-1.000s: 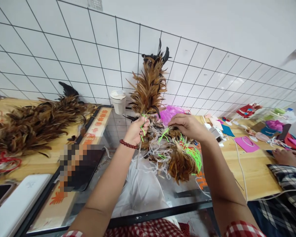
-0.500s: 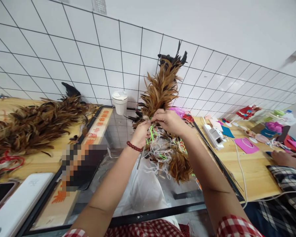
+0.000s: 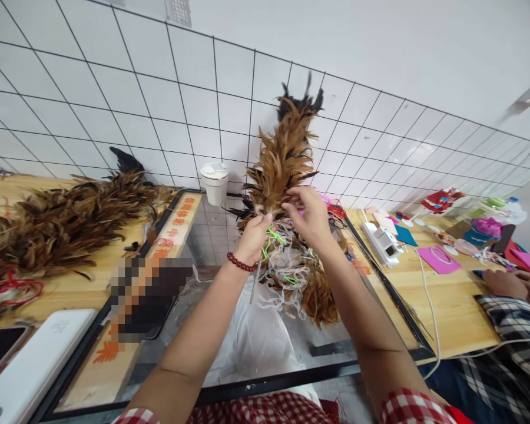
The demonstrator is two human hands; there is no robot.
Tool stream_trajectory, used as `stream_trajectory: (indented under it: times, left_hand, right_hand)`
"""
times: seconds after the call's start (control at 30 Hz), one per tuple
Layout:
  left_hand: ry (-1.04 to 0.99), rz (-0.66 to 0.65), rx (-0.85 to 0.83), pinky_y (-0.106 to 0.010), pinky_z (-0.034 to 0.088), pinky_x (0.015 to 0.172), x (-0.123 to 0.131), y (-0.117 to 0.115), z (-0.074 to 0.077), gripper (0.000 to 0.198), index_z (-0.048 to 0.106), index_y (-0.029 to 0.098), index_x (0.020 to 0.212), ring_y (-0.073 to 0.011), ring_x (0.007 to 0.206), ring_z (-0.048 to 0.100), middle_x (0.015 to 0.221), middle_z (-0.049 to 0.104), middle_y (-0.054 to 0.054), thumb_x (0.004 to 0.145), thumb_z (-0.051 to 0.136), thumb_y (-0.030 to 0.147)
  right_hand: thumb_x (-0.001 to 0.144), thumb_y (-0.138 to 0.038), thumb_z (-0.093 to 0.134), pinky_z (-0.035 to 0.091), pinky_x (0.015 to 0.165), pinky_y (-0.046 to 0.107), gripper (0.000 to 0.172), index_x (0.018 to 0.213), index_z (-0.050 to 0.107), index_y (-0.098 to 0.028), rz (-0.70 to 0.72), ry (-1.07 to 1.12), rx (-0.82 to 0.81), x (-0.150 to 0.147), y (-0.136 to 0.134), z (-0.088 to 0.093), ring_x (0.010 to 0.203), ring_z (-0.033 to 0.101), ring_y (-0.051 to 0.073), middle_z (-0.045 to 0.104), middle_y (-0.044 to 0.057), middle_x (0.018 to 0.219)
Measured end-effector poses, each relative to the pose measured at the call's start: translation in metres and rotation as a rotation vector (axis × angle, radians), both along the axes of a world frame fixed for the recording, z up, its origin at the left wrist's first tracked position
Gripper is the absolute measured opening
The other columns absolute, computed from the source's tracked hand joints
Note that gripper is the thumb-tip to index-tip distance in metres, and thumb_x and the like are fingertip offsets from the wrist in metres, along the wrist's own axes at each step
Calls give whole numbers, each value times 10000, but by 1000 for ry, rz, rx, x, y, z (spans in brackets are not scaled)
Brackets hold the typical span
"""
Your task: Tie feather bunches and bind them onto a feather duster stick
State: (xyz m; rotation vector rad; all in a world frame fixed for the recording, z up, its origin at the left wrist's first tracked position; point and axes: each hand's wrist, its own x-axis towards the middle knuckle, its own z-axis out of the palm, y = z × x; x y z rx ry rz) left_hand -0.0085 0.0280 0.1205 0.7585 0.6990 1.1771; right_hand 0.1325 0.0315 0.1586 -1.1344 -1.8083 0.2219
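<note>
My left hand [image 3: 255, 237], with a red bead bracelet on its wrist, is closed around the lower end of a feather duster [image 3: 280, 153]. The duster leans up toward the wall, brown along its length and black at the tip. A thin stick [image 3: 256, 280] sticks out below that fist. Beside the duster's lower feathers is my right hand [image 3: 310, 217], thumb and fingers bent and apart, holding nothing I can see. Bright green strands [image 3: 274, 238] hang by my left hand, over a heap of whitish strips [image 3: 287, 274] and loose brown feathers [image 3: 320, 297].
Another feather duster [image 3: 75, 218] lies on the left table. A white lidded cup [image 3: 214, 184] stands by the grid wall. Nearer are a white power bank [image 3: 39, 365] and a dark phone [image 3: 159, 306]. A power strip [image 3: 382, 242] and a co-worker's hands [image 3: 507, 284] are at right.
My right hand has moved away from my left hand, slightly right, and its fingers have spread. The duster's tip has swung a little left. My left hand keeps its grip.
</note>
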Motion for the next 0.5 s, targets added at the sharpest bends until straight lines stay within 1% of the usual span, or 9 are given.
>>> stream_trajectory:
  times: [0.03, 0.1, 0.17, 0.2, 0.27, 0.37, 0.43, 0.5]
  left_hand:
    - [-11, 22, 4, -141, 134, 341, -2, 0, 1, 321, 452, 150, 699, -4, 352, 275, 523, 467, 46, 765, 697, 347]
    - [-19, 72, 19, -139, 138, 342, -4, 0, 4, 311, 455, 146, 700, -5, 362, 289, 544, 480, 40, 777, 685, 340]
    - [-30, 113, 40, -140, 179, 348, -5, -1, 7, 313, 449, 148, 684, -10, 372, 307, 551, 487, 37, 787, 675, 339]
    - [-38, 121, 52, -143, 209, 355, -5, -2, 8, 320, 443, 150, 674, -14, 377, 315, 550, 487, 37, 788, 674, 341]
    - [-46, 129, 77, -148, 256, 375, -2, -3, 8, 337, 431, 155, 655, -20, 389, 330, 548, 488, 36, 781, 681, 344]
    - [-5, 143, 90, -146, 252, 380, 4, -6, 7, 336, 440, 153, 651, -21, 399, 345, 550, 499, 32, 768, 694, 339]
    - [31, 146, 81, -142, 236, 373, 6, -7, 7, 322, 451, 152, 661, -19, 396, 354, 556, 511, 31, 766, 697, 333]
    - [52, 143, 69, -134, 221, 364, 5, -8, 9, 307, 451, 153, 674, -13, 387, 355, 571, 532, 27, 778, 683, 325]
  right_hand:
    - [813, -327, 616, 468, 771, 302, 288, 1066, 577, -196, -11, 179, -75, -1, -4, -9, 828, 560, 158, 591, 66, 994]
    - [727, -378, 699, 480, 723, 285, 402, 1058, 553, -202, 60, 444, -293, -5, -15, -29, 779, 562, 140, 602, 46, 973]
    - [655, -382, 759, 480, 713, 275, 454, 1029, 573, -204, 199, 546, -503, -14, -25, -46, 764, 573, 133, 627, 28, 953]
    - [652, -383, 763, 477, 701, 269, 428, 1003, 596, -203, 247, 551, -568, -19, -29, -54, 745, 574, 129, 641, 16, 922]
    - [693, -393, 733, 455, 628, 253, 316, 926, 642, -200, 257, 527, -607, -31, -34, -63, 661, 560, 119, 645, -10, 790]
    - [754, -389, 671, 410, 522, 241, 205, 825, 662, -197, 149, 483, -574, -41, -37, -65, 547, 538, 118, 605, -29, 622]
    - [777, -394, 635, 419, 510, 245, 201, 774, 650, -193, 87, 492, -538, -34, -42, -59, 525, 551, 120, 617, -19, 606]
    - [766, -422, 628, 437, 514, 251, 233, 757, 641, -189, 21, 534, -473, -9, -50, -50, 512, 553, 115, 637, -6, 620]
